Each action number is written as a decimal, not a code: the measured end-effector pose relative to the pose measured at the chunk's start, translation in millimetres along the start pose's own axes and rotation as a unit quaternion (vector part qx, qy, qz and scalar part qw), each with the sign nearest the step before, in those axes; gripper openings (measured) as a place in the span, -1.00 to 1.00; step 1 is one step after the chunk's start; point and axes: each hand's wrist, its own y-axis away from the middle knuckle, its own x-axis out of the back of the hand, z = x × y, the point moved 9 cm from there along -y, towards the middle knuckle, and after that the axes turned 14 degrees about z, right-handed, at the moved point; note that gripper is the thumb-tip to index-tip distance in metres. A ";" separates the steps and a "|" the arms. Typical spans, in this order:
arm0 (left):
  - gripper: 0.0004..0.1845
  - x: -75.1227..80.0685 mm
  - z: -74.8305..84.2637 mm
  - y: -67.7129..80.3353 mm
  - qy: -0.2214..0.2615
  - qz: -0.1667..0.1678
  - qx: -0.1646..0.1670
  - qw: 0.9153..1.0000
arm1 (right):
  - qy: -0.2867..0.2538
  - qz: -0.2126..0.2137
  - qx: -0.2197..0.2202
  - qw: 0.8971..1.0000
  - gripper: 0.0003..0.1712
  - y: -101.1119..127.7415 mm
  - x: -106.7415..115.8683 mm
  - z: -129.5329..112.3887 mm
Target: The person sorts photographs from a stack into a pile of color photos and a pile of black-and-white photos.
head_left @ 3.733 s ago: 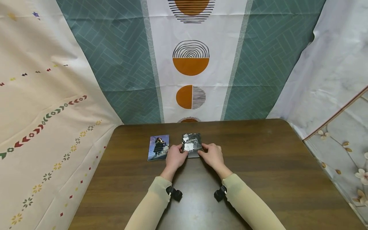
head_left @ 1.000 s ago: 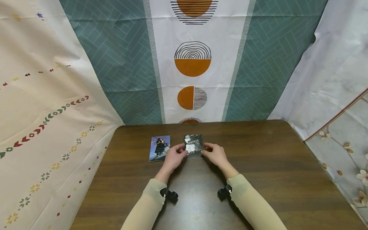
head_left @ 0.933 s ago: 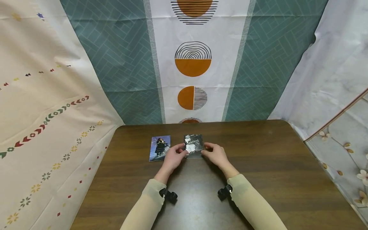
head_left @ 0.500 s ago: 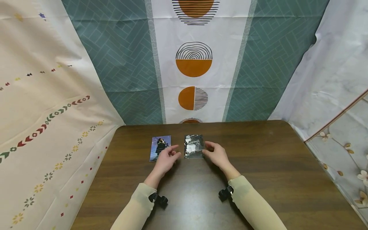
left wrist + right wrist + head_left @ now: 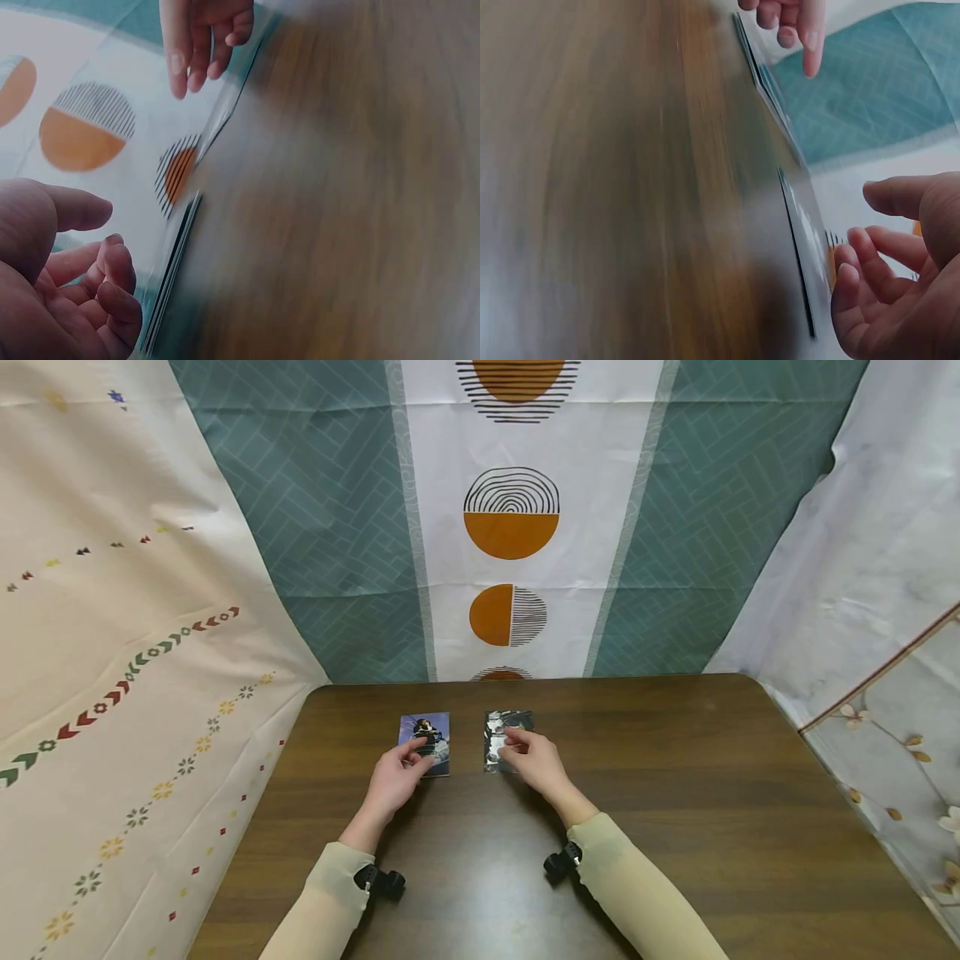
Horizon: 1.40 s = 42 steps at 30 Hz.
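A colour photo card [image 5: 427,737] lies flat on the dark wooden table [image 5: 675,793]. My left hand [image 5: 411,765] reaches its near edge with loosely bent fingers and grips nothing; the left wrist view shows the left hand [image 5: 90,300] beside the card's edge [image 5: 171,281]. To the right lies a shiny silver-black sleeve [image 5: 498,733]. My right hand [image 5: 516,750] hovers over its near half, thumb and fingers apart. In the right wrist view the right hand [image 5: 870,255] is relaxed next to the sleeve's edge [image 5: 799,247]. Whether the fingertips touch either item is unclear.
Patterned cloths hang behind and on both sides of the table: a teal and white sheet with orange circles [image 5: 510,527] at the back. Small black cameras [image 5: 378,882] are strapped under both wrists. Bare tabletop stretches to the right and toward me.
Both hands held the sleeve a second ago. The left hand let go and moved left to the photo card. The sleeve now lies flat, with the right hand shifted over it.
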 end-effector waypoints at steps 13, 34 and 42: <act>-0.52 32.5 -24.4 -16.2 -0.033 0.029 0.009 0.999 | -0.033 -0.027 0.003 0.999 -0.49 5.6 -71.2 -33.1; -0.42 38.3 -41.8 -23.4 -0.093 0.008 0.017 0.995 | 0.143 0.018 0.010 0.989 -0.44 14.4 -101.7 -43.5; -0.41 40.2 -41.1 -23.1 -0.101 0.007 0.026 0.995 | 0.140 -0.011 0.001 0.990 -0.48 10.4 -102.8 -48.1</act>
